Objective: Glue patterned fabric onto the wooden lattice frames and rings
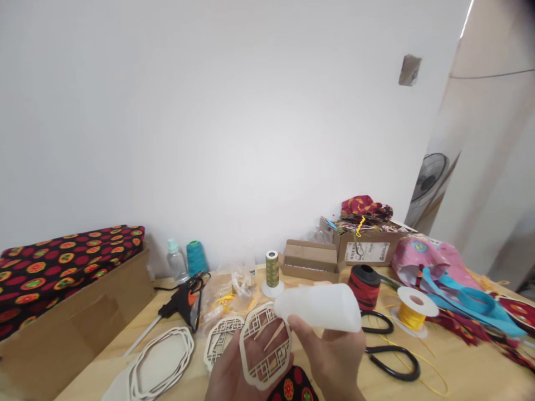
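Squeeze bottle [320,306], clasped in the right hand [334,359], hung over the lattice cutout [256,334] cupped by the left hand [228,379], seemingly nothing applied yet

One camera, worn on the person's head, looks forward across the bench [460,356] toward a white wall [209,111]. It tilts only slightly down, so the wall fills the upper two thirds of the frame.

Take the green thread spool [272,268] as the mark; it stands near mid-frame. Nearer than the spool, close under the lens, are the left hand [228,373] and the right hand [334,359], both cut by the bottom edge. The white bottle [320,306] in the right grip looms large. Left of the spool a cardboard box [62,328] runs out of frame. Far right of the spool, beyond the bench, stands a fan [430,184].
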Motion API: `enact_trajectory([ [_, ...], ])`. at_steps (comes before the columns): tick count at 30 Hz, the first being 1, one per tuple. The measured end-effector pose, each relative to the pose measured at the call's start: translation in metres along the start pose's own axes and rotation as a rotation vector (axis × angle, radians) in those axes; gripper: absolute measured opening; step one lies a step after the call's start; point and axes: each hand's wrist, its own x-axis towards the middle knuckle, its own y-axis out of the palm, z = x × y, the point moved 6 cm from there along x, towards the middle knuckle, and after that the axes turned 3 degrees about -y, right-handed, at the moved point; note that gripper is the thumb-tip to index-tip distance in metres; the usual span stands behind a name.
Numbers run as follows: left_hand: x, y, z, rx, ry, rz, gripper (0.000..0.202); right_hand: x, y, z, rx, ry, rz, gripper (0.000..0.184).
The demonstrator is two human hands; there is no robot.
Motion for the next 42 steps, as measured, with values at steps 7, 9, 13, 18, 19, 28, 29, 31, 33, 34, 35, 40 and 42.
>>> enact_trajectory([
  [7,0.001,-0.001,0.003,-0.059,-0.058,-0.005,0.034,-0.003,-0.004,-0.004,-0.059,0.043,-0.079,0.032],
  [9,0.002,-0.003,0.004,-0.050,-0.049,-0.014,0.033,-0.004,-0.004,-0.007,-0.021,0.067,-0.094,0.038],
  [13,0.003,-0.004,0.007,-0.017,-0.041,-0.033,0.039,-0.013,-0.002,-0.012,0.017,0.157,-0.114,0.048],
  [18,0.003,-0.006,0.011,-0.058,-0.065,-0.145,0.039,-0.018,-0.005,-0.011,-0.078,0.180,-0.145,0.050],
  [19,0.002,-0.007,0.011,-0.076,-0.069,-0.182,0.040,-0.017,-0.006,-0.010,-0.100,0.160,-0.139,0.048],
  [28,0.000,-0.014,0.014,-0.087,-0.084,-0.245,0.041,-0.014,-0.006,-0.012,-0.097,0.111,-0.110,0.047],
  [29,0.000,-0.013,0.014,-0.085,-0.084,-0.235,0.041,-0.014,-0.007,-0.012,-0.099,0.112,-0.113,0.048],
  [31,0.001,-0.012,0.014,-0.076,-0.080,-0.224,0.042,-0.014,-0.010,-0.014,-0.152,0.130,-0.135,0.053],
  [33,0.001,-0.012,0.014,-0.084,-0.080,-0.235,0.041,-0.013,-0.012,-0.013,-0.222,0.114,-0.135,0.053],
  [34,0.001,-0.012,0.014,-0.091,-0.082,-0.241,0.041,-0.012,-0.012,-0.013,-0.229,0.096,-0.125,0.051],
  [35,0.001,-0.012,0.014,-0.098,-0.085,-0.246,0.041,-0.012,-0.011,-0.012,-0.215,0.077,-0.111,0.049],
  [40,0.000,-0.012,0.015,-0.080,-0.095,-0.234,0.042,-0.017,-0.008,-0.012,-0.124,0.122,-0.152,0.058],
  [42,0.001,-0.011,0.015,-0.075,-0.092,-0.229,0.043,-0.017,-0.008,-0.013,-0.123,0.147,-0.163,0.063],
])
